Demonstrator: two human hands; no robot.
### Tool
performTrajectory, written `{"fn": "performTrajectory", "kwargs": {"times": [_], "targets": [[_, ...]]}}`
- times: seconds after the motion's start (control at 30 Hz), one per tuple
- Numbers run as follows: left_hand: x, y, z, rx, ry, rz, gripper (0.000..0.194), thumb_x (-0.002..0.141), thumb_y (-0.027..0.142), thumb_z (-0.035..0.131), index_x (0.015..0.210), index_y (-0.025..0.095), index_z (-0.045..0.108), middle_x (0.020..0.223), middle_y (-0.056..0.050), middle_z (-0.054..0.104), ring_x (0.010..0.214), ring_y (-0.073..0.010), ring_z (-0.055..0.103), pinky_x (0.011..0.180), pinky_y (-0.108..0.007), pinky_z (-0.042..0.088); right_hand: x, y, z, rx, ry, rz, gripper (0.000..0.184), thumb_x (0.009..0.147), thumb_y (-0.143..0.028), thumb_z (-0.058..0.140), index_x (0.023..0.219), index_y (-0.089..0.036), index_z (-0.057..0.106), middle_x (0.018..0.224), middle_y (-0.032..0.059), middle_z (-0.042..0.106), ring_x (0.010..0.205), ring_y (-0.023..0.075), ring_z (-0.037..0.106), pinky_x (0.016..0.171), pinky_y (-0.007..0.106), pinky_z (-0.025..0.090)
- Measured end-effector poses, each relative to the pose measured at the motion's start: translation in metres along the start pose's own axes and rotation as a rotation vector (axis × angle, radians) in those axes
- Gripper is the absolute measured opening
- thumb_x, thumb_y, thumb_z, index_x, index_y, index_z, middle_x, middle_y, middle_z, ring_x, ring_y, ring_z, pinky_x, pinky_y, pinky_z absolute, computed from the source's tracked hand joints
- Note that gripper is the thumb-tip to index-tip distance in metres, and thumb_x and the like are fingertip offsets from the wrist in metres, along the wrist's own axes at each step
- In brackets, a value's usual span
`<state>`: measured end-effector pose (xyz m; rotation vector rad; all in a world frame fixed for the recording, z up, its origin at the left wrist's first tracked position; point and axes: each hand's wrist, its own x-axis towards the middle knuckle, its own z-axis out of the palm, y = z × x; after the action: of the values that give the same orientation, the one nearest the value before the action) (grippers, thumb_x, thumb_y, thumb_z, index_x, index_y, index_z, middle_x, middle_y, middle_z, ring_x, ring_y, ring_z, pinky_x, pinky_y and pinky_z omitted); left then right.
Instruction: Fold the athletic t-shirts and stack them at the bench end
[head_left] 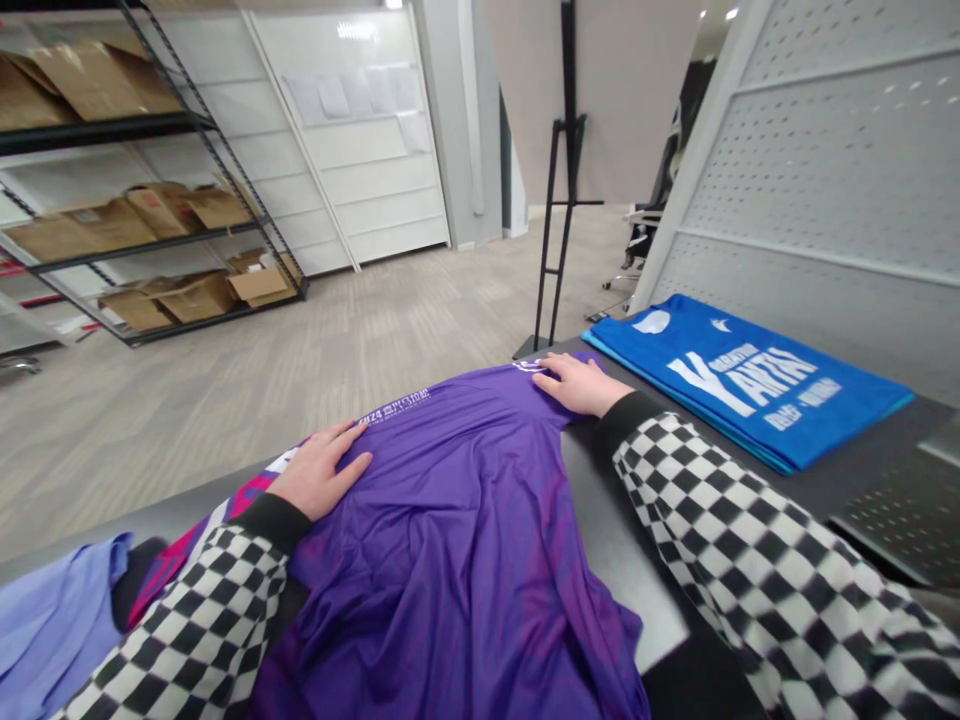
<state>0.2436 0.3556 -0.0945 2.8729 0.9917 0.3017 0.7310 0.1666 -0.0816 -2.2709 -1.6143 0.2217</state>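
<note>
The left hand (pixel 321 468) and right hand (pixel 577 383) lie palm-down, loosely spread, on a purple shirt (pixel 450 510) reaching the far edge of the grey counter (pixel 607 510). A folded blue shirt (pixel 757 410) rests toward its right; across the floor (pixel 375 330), a rack (pixel 97 132) holds boxes (pixel 199 298).

The left hand (pixel 321 468) is resting, fingers apart, on a purple shirt (pixel 457 500), just beside a line of white print. The right hand (pixel 577 385) is resting on the same shirt near its far right corner. 2 checkered sleeves (pixel 705 500) (black and white, with black cuffs) are covering the arms. To the right, a folded blue shirt (pixel 742 380) is showing white letters. A pale purple cloth (pixel 60 610) is lying at the left edge. Beyond, cardboard boxes (pixel 105 80) are sitting on 3 levels of a black rack (pixel 135 130).
</note>
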Motion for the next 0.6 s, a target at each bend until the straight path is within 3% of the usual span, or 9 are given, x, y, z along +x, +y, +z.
{"fn": "performTrajectory", "kwargs": {"times": [0.07, 0.17, 0.23, 0.3, 0.37, 0.43, 0.53, 0.6], "targets": [[0.000, 0.001, 0.000, -0.001, 0.002, -0.002, 0.078, 0.111, 0.070, 0.042, 0.163, 0.015, 0.060, 0.166, -0.020, 0.060, 0.154, -0.0356, 0.058, 0.133, -0.054, 0.043, 0.001, 0.003, -0.002, -0.049, 0.020, 0.089, 0.063, 0.109, -0.059, 0.055, 0.158, -0.020, 0.066, 0.175, 0.0198, 0.049, 0.164, 0.0511, 0.039, 0.130, 0.084, 0.025], [0.000, 0.002, -0.001, -0.005, 0.004, -0.005, 0.077, 0.110, 0.070, 0.043, 0.162, 0.016, 0.061, 0.166, -0.020, 0.060, 0.154, -0.0352, 0.058, 0.134, -0.054, 0.042, -0.001, -0.005, -0.006, -0.086, 0.097, 0.124, 0.056, 0.108, -0.050, 0.058, 0.150, -0.016, 0.071, 0.172, 0.0232, 0.052, 0.163, 0.0538, 0.039, 0.128, 0.086, 0.024], [0.000, 0.002, -0.001, -0.008, 0.005, -0.011, 0.077, 0.110, 0.070, 0.043, 0.162, 0.016, 0.061, 0.166, -0.020, 0.060, 0.155, -0.0351, 0.058, 0.134, -0.054, 0.042, -0.005, -0.021, -0.008, -0.070, 0.170, 0.048, 0.049, 0.108, -0.041, 0.057, 0.147, -0.016, 0.072, 0.171, 0.0227, 0.053, 0.164, 0.0504, 0.039, 0.131, 0.083, 0.023], [-0.001, 0.003, -0.001, -0.008, 0.005, -0.013, 0.078, 0.110, 0.070, 0.043, 0.162, 0.015, 0.061, 0.167, -0.021, 0.059, 0.155, -0.0350, 0.057, 0.135, -0.053, 0.041, -0.012, -0.043, -0.006, -0.019, 0.203, -0.115, 0.047, 0.108, -0.035, 0.056, 0.150, -0.018, 0.070, 0.171, 0.0202, 0.054, 0.166, 0.0446, 0.039, 0.135, 0.077, 0.021], [-0.001, 0.003, 0.000, -0.006, 0.004, -0.012, 0.079, 0.110, 0.071, 0.042, 0.162, 0.015, 0.061, 0.168, -0.020, 0.058, 0.156, -0.0345, 0.057, 0.135, -0.053, 0.040, -0.020, -0.065, 0.000, 0.048, 0.139, -0.310, 0.049, 0.110, -0.036, 0.056, 0.155, -0.021, 0.068, 0.173, 0.0176, 0.052, 0.168, 0.0399, 0.038, 0.137, 0.073, 0.021], [-0.001, 0.002, 0.000, 0.001, 0.004, -0.011, 0.078, 0.110, 0.071, 0.042, 0.163, 0.016, 0.060, 0.168, -0.020, 0.058, 0.156, -0.0339, 0.057, 0.135, -0.052, 0.041, -0.027, -0.082, 0.008, 0.105, -0.009, -0.456, 0.053, 0.111, -0.046, 0.058, 0.159, -0.025, 0.065, 0.177, 0.0157, 0.049, 0.169, 0.0389, 0.037, 0.138, 0.071, 0.021], [-0.001, 0.001, 0.000, 0.010, -0.007, -0.015, 0.078, 0.111, 0.069, 0.041, 0.164, 0.015, 0.059, 0.168, -0.020, 0.058, 0.156, -0.0337, 0.056, 0.135, -0.052, 0.041, -0.032, -0.093, 0.018, 0.134, -0.209, -0.505, 0.067, 0.108, -0.062, 0.063, 0.166, -0.028, 0.060, 0.181, 0.0138, 0.042, 0.171, 0.0421, 0.031, 0.138, 0.073, 0.018], [-0.001, 0.003, -0.003, 0.016, -0.019, -0.015, 0.078, 0.111, 0.069, 0.040, 0.165, 0.015, 0.058, 0.169, -0.021, 0.056, 0.156, -0.0350, 0.056, 0.135, -0.055, 0.041, -0.032, -0.090, 0.018, 0.127, -0.254, -0.476, 0.076, 0.105, -0.067, 0.065, 0.170, -0.028, 0.056, 0.182, 0.0138, 0.039, 0.171, 0.0436, 0.028, 0.138, 0.073, 0.016]]}}
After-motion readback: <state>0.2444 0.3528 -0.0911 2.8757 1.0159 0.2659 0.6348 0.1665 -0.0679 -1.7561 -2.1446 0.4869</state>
